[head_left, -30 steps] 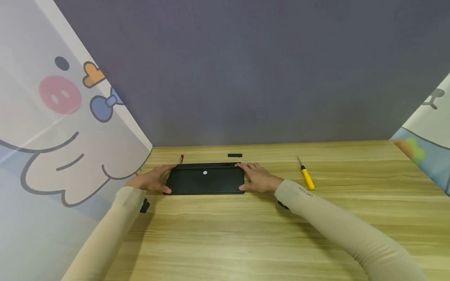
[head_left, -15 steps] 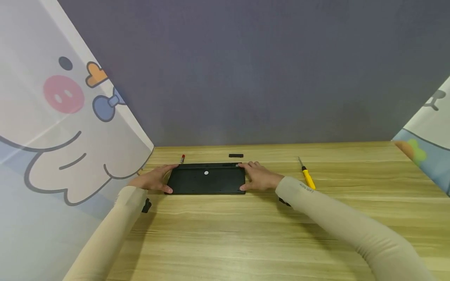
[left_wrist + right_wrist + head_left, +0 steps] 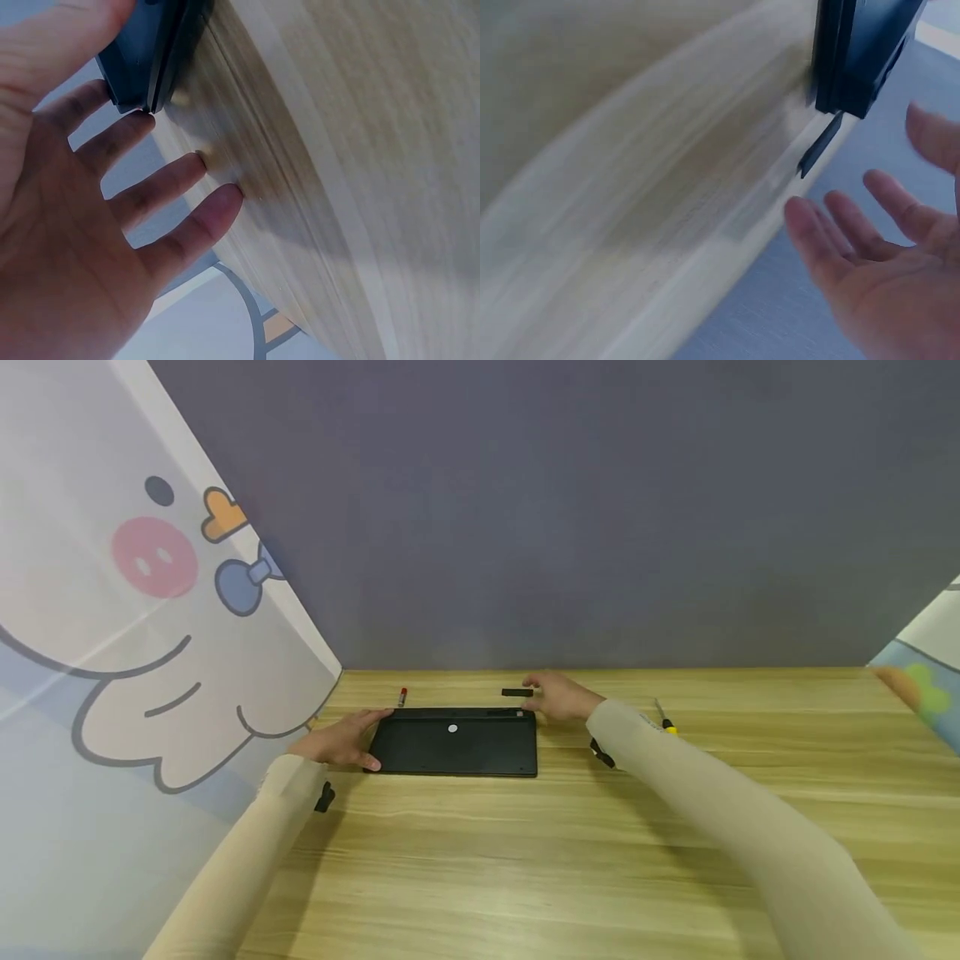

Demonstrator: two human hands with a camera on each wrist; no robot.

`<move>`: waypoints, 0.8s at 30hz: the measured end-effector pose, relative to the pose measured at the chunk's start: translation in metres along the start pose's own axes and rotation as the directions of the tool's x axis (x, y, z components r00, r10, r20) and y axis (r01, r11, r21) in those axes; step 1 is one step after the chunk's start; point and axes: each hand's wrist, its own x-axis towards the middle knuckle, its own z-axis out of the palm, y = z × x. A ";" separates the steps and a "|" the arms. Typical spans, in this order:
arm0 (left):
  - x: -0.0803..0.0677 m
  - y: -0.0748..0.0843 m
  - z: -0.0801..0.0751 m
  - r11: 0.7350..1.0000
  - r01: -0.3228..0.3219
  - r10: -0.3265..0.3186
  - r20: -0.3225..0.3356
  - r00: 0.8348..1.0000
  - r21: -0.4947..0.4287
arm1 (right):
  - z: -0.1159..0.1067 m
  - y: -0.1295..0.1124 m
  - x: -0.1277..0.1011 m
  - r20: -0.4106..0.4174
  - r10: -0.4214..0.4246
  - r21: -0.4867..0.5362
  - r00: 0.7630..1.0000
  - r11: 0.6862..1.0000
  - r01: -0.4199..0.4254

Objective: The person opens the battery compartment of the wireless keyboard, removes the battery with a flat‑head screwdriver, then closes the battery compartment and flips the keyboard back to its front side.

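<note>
A black keyboard [image 3: 453,752] lies face-down on the table, with a white round sticker and a recess near its far right corner. At its left end rests my left hand [image 3: 337,741], thumb by the near corner and fingers by the far one. Those fingers are spread and nearly straight in the left wrist view. My right hand [image 3: 561,696] is off the keyboard, beyond its far right corner, fingers apart and loosely bent. Just left of its fingertips lies a small black strip-shaped cover [image 3: 517,692]. The right wrist view has a gap between the fingers [image 3: 806,225] and this cover.
Behind the keyboard's far left corner lies a small red-and-silver battery [image 3: 402,697]. A yellow-handled screwdriver [image 3: 664,720] lies to the right, partly hidden by the right sleeve. A grey partition [image 3: 570,527] rises at the table's far edge, and a cartoon-printed panel [image 3: 172,693] borders the left.
My right hand has let go of the keyboard's right end and moved away from me to beside the small black cover. My left hand stays at the left end. The view has shifted slightly.
</note>
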 end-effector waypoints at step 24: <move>0.001 0.007 -0.002 0.996 0.079 -0.080 0.026 0.996 0.029 | 0.011 -0.003 0.043 -0.147 0.211 -0.035 0.966 0.975 -0.218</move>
